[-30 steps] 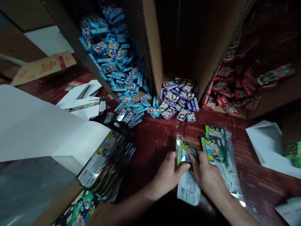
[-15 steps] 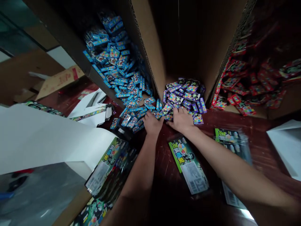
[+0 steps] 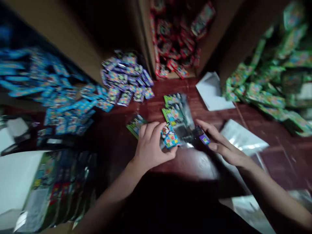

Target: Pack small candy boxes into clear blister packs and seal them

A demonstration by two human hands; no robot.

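Observation:
Between its thumb and fingers my left hand (image 3: 152, 144) grips a small blue candy packet (image 3: 170, 136) with a printed face. To the right, my right hand (image 3: 223, 146) pinches a small purple candy packet (image 3: 202, 136). Past and between the hands lie clear-and-green printed bags (image 3: 176, 112) on the dark red table (image 3: 156, 86). Another printed bag (image 3: 134, 125) is partly hidden behind my left hand.
Cardboard boxes spill blue packets (image 3: 68, 104) at left, purple packets (image 3: 126, 78) in the middle, red packets (image 3: 174, 53) behind and green packets (image 3: 263, 94) at right. White sheets (image 3: 214, 91) lie on the table. Filled printed bags (image 3: 65, 185) stand in a row at lower left.
Both hands have come back from the blue and purple piles, each now with a packet. The view has swung right, bringing the green packets into sight.

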